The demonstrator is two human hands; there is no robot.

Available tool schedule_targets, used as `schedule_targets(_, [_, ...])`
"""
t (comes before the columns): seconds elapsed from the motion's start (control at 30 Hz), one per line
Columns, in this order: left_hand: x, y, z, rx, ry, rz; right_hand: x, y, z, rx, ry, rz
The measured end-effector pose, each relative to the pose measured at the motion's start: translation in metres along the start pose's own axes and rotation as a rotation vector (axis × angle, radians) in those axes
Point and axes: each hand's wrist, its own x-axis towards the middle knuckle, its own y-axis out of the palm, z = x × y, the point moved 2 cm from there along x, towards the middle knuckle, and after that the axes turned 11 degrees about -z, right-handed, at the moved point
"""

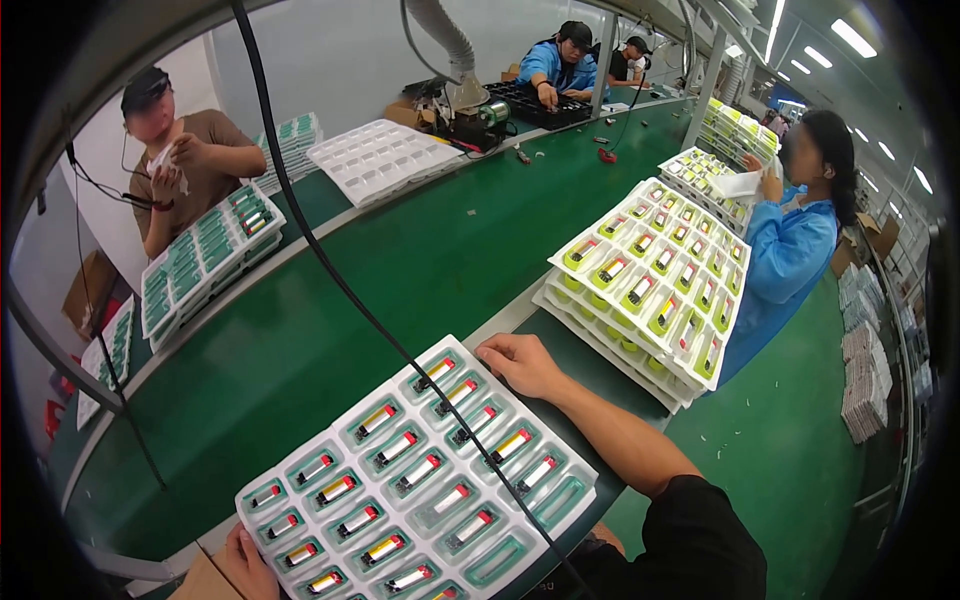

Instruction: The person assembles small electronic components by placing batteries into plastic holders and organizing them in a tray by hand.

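Observation:
A white moulded plastic tray (408, 508) lies tilted before me, its pockets lined in pale green. Most pockets hold a small cylinder (383, 547) with a red end, a dark end and a silver or yellow body. Two pockets along the right side, such as the corner pocket (560, 502), hold no cylinder. My left hand (248, 568) grips the tray's left edge, thumb and fingers partly hidden at the lower rim. At the far corner, my right hand (520, 364) has its fingers curled on the tray's edge. A black cable (340, 275) hangs across the view in front of the tray.
A green conveyor belt (400, 270) runs beyond the tray. Stacked trays with yellow-green pockets (650, 265) stand at right, beside a person in blue (795, 240). Across the belt are a white tray (380, 160), green-pocketed trays (205, 255) and a person in brown (215, 150).

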Motion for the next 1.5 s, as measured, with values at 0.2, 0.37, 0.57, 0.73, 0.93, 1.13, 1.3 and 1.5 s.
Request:
schedule_targets(0.2, [0.0, -0.007, -0.02, 0.435, 0.093, 0.13, 0.0, 0.004, 0.004, -0.129, -0.09, -0.014])
schedule_targets(0.37, [0.001, -0.005, -0.034, 0.391, 0.069, 0.168, 0.001, 0.005, 0.007, -0.159, -0.033, 0.012])
schedule_targets(0.57, [0.001, -0.005, -0.028, 0.373, 0.041, 0.177, 0.005, 0.004, 0.01, -0.196, -0.046, 0.022])
schedule_targets(0.73, [0.001, -0.006, -0.014, 0.3, 0.092, 0.187, 0.003, 0.009, 0.002, -0.183, -0.069, 0.006])
schedule_targets(0.93, [0.0, -0.006, -0.021, 0.277, 0.052, 0.202, 0.004, 0.007, 0.012, -0.184, -0.017, 0.053])
schedule_targets(1.13, [-0.002, -0.004, -0.009, 0.297, 0.123, 0.168, 0.003, 0.009, 0.007, -0.252, -0.084, 0.039])
schedule_targets(1.3, [-0.004, -0.009, -0.025, 0.265, 0.029, 0.172, 0.002, 0.012, 0.012, -0.284, -0.074, 0.031])
schedule_targets(1.5, [-0.003, -0.008, -0.023, 0.287, 0.099, 0.146, 0.0, 0.01, 0.006, -0.311, -0.119, 0.007])
